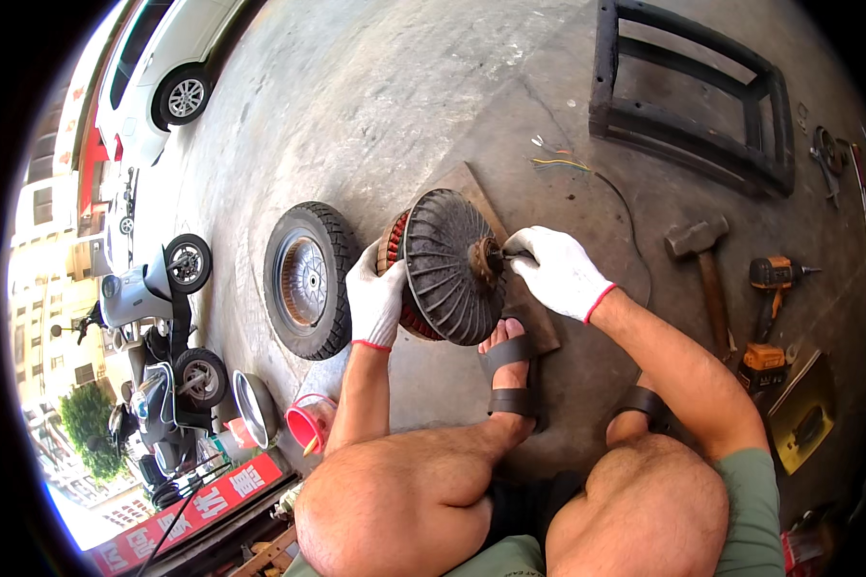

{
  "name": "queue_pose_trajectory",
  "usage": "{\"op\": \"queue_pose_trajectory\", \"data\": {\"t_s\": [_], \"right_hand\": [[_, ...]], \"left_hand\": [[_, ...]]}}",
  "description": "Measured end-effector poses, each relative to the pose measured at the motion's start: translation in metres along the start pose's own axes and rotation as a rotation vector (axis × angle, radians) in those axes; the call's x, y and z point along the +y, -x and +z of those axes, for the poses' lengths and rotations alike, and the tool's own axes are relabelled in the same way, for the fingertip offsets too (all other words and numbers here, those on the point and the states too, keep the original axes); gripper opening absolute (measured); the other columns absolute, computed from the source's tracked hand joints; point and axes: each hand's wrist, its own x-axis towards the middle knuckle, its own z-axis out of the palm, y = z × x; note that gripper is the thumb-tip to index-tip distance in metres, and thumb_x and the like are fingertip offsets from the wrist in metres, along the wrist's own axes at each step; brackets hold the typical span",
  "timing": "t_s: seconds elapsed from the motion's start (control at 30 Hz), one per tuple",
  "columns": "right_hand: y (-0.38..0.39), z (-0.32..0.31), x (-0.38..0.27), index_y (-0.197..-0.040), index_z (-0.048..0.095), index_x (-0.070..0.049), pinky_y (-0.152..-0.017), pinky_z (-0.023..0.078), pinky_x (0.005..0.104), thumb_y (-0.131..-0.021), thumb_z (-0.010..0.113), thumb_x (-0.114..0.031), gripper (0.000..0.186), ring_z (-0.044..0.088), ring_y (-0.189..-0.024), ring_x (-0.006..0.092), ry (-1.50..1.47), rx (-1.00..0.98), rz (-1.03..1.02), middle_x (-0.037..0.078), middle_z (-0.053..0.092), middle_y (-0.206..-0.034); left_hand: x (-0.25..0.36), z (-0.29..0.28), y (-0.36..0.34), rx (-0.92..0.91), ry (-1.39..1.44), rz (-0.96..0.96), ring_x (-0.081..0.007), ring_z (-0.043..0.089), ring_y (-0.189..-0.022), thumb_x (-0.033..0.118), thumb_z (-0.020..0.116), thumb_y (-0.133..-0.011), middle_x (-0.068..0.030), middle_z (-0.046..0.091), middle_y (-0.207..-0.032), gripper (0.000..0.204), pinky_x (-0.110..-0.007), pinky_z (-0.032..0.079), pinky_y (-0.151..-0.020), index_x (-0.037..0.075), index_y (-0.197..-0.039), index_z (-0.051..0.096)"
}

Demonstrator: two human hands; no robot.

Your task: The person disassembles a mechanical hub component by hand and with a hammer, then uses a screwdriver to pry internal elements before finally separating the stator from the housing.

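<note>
Between my two gloved hands is a hub motor core, tilted on its side: a dark, finned round cover with red-orange windings showing behind it. My left hand grips the winding side at the left edge, thumb toward the cover. On the right, my right hand has its fingers closed around the dark axle end at the cover's hub. Just left of my left hand stands a tyred wheel with a hollow metal hub. A wooden board lies under and behind the motor.
To the right lie a sledgehammer, a cordless drill, a yellow tray and a black metal frame. A cable with bare coloured wires crosses the floor. A red bucket, metal basin and scooters are left.
</note>
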Motion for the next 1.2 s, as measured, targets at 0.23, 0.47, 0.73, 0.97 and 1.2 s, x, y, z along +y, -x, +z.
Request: {"op": "queue_pose_trajectory", "data": {"t_s": [0.23, 0.47, 0.73, 0.97, 1.2], "right_hand": [[0.011, 0.019, -0.004, -0.109, 0.067, 0.003, -0.072, 0.055, 0.0316, -0.094, 0.067, -0.008, 0.018, 0.065, -0.076, 0.0141, -0.87, -0.076, 0.569, 0.008, 0.069, -0.09], [0.026, 0.058, -0.002, -0.107, 0.063, -0.002, -0.069, 0.052, 0.029, -0.095, 0.068, -0.002, 0.013, 0.063, -0.072, 0.0126, -1.384, 0.135, 0.598, 0.005, 0.067, -0.09], [0.022, 0.051, 0.005, -0.104, 0.066, -0.002, -0.075, 0.053, 0.0298, -0.094, 0.071, -0.005, 0.012, 0.065, -0.08, 0.0151, -1.396, 0.078, 0.664, 0.004, 0.068, -0.09], [0.022, 0.048, 0.0, -0.106, 0.065, 0.002, -0.084, 0.054, 0.0339, -0.09, 0.07, -0.007, 0.019, 0.068, -0.09, 0.021, -0.658, 0.244, 0.419, 0.012, 0.071, -0.097], [0.023, 0.022, 0.005, -0.13, 0.063, -0.002, -0.084, 0.056, 0.0301, -0.094, 0.064, -0.009, 0.036, 0.069, -0.094, 0.0154, -0.589, 0.044, 0.452, 0.012, 0.073, -0.113]], "left_hand": [[-0.009, -0.003, -0.007, -0.014, 0.068, -0.046, -0.0157, 0.07, -0.098, 0.005, 0.072, -0.089, -0.013, 0.075, -0.113, 0.043, -0.03, 0.054, -0.092, -0.01, -0.129, 0.064], [-0.005, 0.0, -0.008, -0.012, 0.075, -0.107, -0.0156, 0.069, -0.099, 0.007, 0.073, -0.091, -0.0121, 0.074, -0.115, 0.043, -0.029, 0.054, -0.092, -0.009, -0.131, 0.064], [0.0, 0.004, -0.008, -0.004, 0.067, -0.119, -0.0155, 0.069, -0.101, 0.006, 0.073, -0.092, -0.0117, 0.074, -0.117, 0.044, -0.029, 0.053, -0.094, -0.009, -0.132, 0.063], [-0.006, 0.004, -0.005, 0.007, 0.055, -0.079, -0.0146, 0.069, -0.101, 0.005, 0.072, -0.092, -0.0111, 0.074, -0.117, 0.042, -0.029, 0.054, -0.093, -0.008, -0.131, 0.064], [0.014, 0.011, 0.001, -0.033, -0.034, 0.008, -0.0144, 0.07, -0.095, 0.004, 0.072, -0.087, -0.0111, 0.075, -0.11, 0.045, -0.029, 0.055, -0.09, -0.009, -0.129, 0.064]]}}
